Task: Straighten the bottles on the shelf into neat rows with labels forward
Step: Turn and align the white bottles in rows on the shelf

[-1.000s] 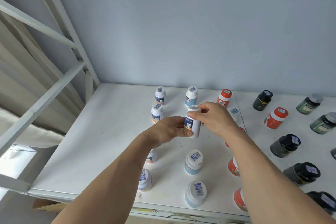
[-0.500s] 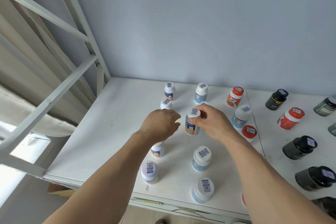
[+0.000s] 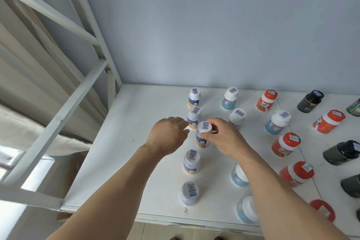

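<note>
Upright, white-capped bottle (image 3: 203, 136) pinched in right hand (image 3: 224, 139) grip, left hand (image 3: 167, 138) beside

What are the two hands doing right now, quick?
Left hand: open, fingers loosely curled, holding nothing.
Right hand: pinching the cap of the orange-banded white bottle.

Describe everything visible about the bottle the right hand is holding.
The held bottle is small, apparently plastic, with a white cap bearing a barcode sticker and a blue-and-white label above an orange band. It stands upright, third from the back in the leftmost column on the white shelf. The right hand grips its cap and upper body; the left hand hovers beside it, not touching.
</note>
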A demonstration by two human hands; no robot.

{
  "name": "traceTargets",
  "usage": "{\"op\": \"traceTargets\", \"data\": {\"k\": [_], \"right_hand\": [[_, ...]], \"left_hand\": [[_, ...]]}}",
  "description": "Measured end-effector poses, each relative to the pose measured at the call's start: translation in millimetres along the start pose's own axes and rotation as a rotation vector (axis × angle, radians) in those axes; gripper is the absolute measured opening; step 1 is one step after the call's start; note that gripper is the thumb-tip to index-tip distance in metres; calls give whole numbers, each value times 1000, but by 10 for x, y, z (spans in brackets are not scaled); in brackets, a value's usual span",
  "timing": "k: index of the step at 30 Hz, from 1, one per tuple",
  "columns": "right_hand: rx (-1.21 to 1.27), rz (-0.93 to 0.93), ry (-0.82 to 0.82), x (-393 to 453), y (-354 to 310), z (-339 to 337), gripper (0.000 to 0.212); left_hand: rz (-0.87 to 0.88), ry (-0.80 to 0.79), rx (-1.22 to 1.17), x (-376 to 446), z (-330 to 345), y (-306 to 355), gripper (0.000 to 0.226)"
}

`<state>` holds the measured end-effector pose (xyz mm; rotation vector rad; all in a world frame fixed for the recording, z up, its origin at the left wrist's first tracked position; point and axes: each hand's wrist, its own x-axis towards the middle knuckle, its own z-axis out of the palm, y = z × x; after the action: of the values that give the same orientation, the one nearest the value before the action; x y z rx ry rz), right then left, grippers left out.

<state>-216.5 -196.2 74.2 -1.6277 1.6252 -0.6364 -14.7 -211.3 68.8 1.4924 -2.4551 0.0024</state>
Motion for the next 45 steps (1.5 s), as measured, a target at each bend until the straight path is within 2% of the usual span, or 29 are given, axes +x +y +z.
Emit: {"op": "traceTargets", "data": {"k": [5,10,22,25,28,30,34,37,45], "right_hand": [[18,29,16,43,-27,188,21],[21,64,15,70,-32,321,29],[13,66,-24,-16,-170,191,44],[0,93,85,-57,-198,-106,50],[-82,79,253,-5,-127,-454,46],[-167,97,289,52,-26,-656,48],[-238,180,170,125,183,-825,60],[-220,166,79,226,371,-848,64],[-151,57,58,368,509,-1038,29]], "left_hand": [[22,-42,-52,-41,36,-160,28],[-6,-36,-99,-50,40,-210,34],[27,22,-133,39,-116,-113,25],[47,20,-138,160,-149,48,26],[76,23,-159,296,-166,275,27],[86,17,-170,391,-163,420,29],[45,-47,-166,592,-116,660,36],[-37,-122,-170,760,-53,838,40],[-230,-386,-237,900,116,997,63]]}}
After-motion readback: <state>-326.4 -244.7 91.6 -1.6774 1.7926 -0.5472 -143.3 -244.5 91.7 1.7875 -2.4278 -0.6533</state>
